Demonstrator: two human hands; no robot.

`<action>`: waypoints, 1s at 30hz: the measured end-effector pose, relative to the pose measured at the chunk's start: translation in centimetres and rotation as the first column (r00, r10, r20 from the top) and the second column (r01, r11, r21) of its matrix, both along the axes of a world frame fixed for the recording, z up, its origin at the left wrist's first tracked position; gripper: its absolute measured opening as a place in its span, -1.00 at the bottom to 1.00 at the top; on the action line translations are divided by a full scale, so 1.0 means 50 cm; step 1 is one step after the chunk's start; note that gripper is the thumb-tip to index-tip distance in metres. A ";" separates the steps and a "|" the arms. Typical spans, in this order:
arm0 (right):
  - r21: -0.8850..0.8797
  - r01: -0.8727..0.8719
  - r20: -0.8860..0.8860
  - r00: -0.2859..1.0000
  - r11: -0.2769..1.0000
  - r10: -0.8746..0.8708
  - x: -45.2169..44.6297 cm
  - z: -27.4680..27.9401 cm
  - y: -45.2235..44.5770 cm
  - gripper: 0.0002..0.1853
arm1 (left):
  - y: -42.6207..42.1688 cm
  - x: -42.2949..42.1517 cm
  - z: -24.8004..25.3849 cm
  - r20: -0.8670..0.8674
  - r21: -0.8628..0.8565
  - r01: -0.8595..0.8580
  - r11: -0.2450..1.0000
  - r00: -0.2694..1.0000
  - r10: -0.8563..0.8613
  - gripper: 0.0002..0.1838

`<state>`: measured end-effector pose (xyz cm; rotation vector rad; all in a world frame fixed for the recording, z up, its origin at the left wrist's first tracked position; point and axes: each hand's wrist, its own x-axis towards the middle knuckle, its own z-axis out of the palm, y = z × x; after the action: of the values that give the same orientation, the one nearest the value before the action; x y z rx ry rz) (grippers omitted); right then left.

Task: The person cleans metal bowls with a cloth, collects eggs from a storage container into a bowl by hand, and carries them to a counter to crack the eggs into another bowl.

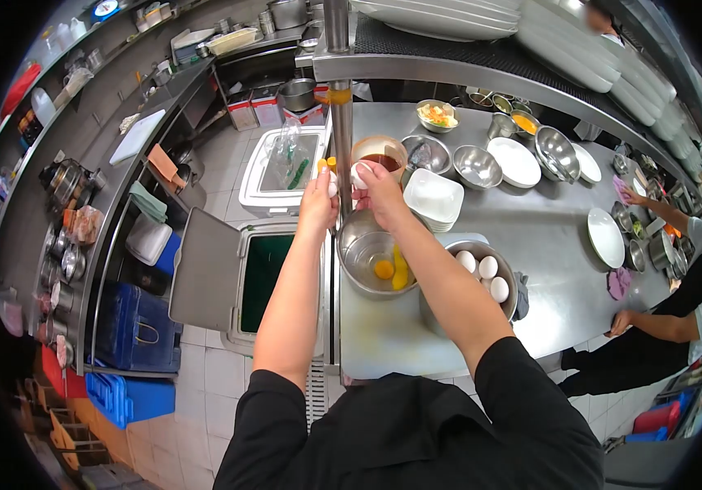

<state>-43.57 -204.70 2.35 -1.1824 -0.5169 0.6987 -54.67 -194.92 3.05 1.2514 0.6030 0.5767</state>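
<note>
My left hand is closed round a white eggshell piece, left of the steel post. Right of the post, my right hand grips a white egg or shell, its fingers bent round it. Just below the hands, a steel mixing bowl holds a yolk, yellow egg and clear liquid. Partly behind my right forearm stands a steel pot with several whole white eggs. Whether the egg in my right hand is whole is hidden.
An open bin with a green inside stands left of the counter. Square white plates and a steel bowl sit beyond my right hand. A co-worker stands at the right. An overhead shelf crosses above.
</note>
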 end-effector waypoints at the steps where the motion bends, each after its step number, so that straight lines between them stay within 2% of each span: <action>1: 0.035 -0.047 -0.056 0.997 0.998 0.049 0.003 0.004 -0.016 -0.56 | -0.005 -0.013 0.011 0.020 -0.069 0.017 0.997 1.000 -0.016 -0.53; 2: 0.074 -0.090 -0.113 0.989 0.993 0.098 0.002 0.007 -0.033 -0.56 | -0.010 -0.027 0.014 0.012 -0.069 0.018 0.997 1.000 -0.017 -0.53; 4: 0.012 -0.114 -0.062 0.992 0.993 0.114 -0.011 0.023 -0.073 -0.57 | -0.027 -0.053 0.020 0.025 -0.137 0.124 0.983 0.992 -0.122 -0.54; 5: -0.146 -0.159 0.160 0.970 0.976 0.182 -0.022 0.035 -0.099 -0.55 | -0.049 -0.067 0.037 0.009 -0.202 0.176 0.963 0.984 -0.178 -0.57; 6: -0.308 -0.165 0.357 0.893 0.937 0.274 -0.030 0.038 -0.118 -0.54 | -0.060 -0.071 0.039 -0.002 -0.205 0.179 0.962 0.983 -0.183 -0.57; 7: -0.209 -0.063 0.582 0.794 0.976 0.176 -0.035 0.024 -0.123 -0.52 | -0.071 -0.073 0.038 -0.011 -0.225 0.278 0.934 0.958 -0.287 -0.57; 8: -0.209 -0.058 0.573 0.802 0.976 0.170 -0.032 0.013 -0.135 -0.52 | -0.081 -0.074 0.036 -0.016 -0.245 0.373 0.895 0.921 -0.389 -0.57; 10: -0.158 0.133 0.837 0.544 0.978 0.062 -0.025 0.008 -0.163 -0.51 | -0.098 -0.072 0.035 -0.041 -0.243 0.416 0.876 0.898 -0.438 -0.57; 12: -0.224 0.150 0.807 0.583 0.963 0.097 -0.021 0.016 -0.200 -0.54 | -0.118 -0.070 0.045 -0.172 -0.183 0.428 0.885 0.872 -0.457 -0.60; 14: -0.303 0.237 0.868 0.469 0.923 0.164 -0.007 0.014 -0.225 -0.56 | -0.143 -0.062 0.066 -0.190 -0.179 0.438 0.881 0.863 -0.468 -0.61; 15: -0.215 0.273 0.915 0.391 0.938 0.095 0.003 -0.001 -0.242 -0.57 | -0.164 -0.055 0.071 -0.316 -0.004 0.437 0.899 0.853 -0.416 -0.59; 16: -0.224 0.270 0.910 0.401 0.937 0.102 0.000 0.004 -0.251 -0.57 | -0.173 -0.048 0.076 -0.420 0.175 0.438 0.882 0.843 -0.336 -0.57; 18: -0.249 0.316 0.926 0.356 0.916 0.129 -0.006 0.015 -0.266 -0.55 | -0.168 -0.028 0.045 -0.402 0.224 0.427 0.876 0.859 -0.316 -0.55; 19: -0.248 0.315 0.933 0.332 0.916 0.138 -0.005 0.015 -0.271 -0.51 | -0.169 -0.022 0.039 -0.356 0.304 0.416 0.857 0.884 -0.303 -0.56; 20: -0.253 0.309 0.931 0.335 0.917 0.144 -0.009 0.014 -0.276 -0.51 | -0.169 -0.020 0.033 -0.307 0.384 0.398 0.833 0.906 -0.292 -0.58; 23: -0.238 0.319 0.922 0.370 0.917 0.111 -0.007 -0.001 -0.277 -0.52 | -0.162 -0.029 0.020 -0.343 0.390 0.376 0.841 0.906 -0.246 -0.56; 25: -0.222 0.234 0.802 0.596 0.947 0.041 0.002 -0.010 -0.266 -0.51 | -0.157 -0.039 0.010 -0.346 0.398 0.346 0.850 0.914 -0.210 -0.52; 26: -0.222 0.227 0.804 0.592 0.948 0.047 0.001 -0.004 -0.267 -0.51 | -0.154 -0.047 0.004 -0.328 0.408 0.334 0.850 0.922 -0.205 -0.52; 27: -0.348 0.107 0.560 0.821 0.931 0.115 0.001 0.003 -0.269 -0.52 | -0.150 -0.056 -0.002 -0.309 0.417 0.320 0.850 0.930 -0.199 -0.53; 28: -0.429 -0.047 0.249 0.954 0.902 0.169 -0.004 0.012 -0.270 -0.53 | -0.145 -0.068 -0.004 -0.305 0.416 0.311 0.855 0.933 -0.191 -0.53; 29: -0.347 -0.096 0.162 0.974 0.933 0.161 -0.005 0.000 -0.263 -0.57 | -0.138 -0.084 -0.006 -0.307 0.398 0.272 0.876 0.939 -0.152 -0.54; 30: -0.351 -0.104 0.165 0.971 0.931 0.171 -0.005 -0.004 -0.260 -0.57 | -0.129 -0.100 -0.008 -0.310 0.380 0.233 0.895 0.944 -0.114 -0.54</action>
<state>-43.84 -217.71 2.13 -1.5604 -0.6647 0.8210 -59.66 -201.36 2.65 1.7917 0.6124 0.3845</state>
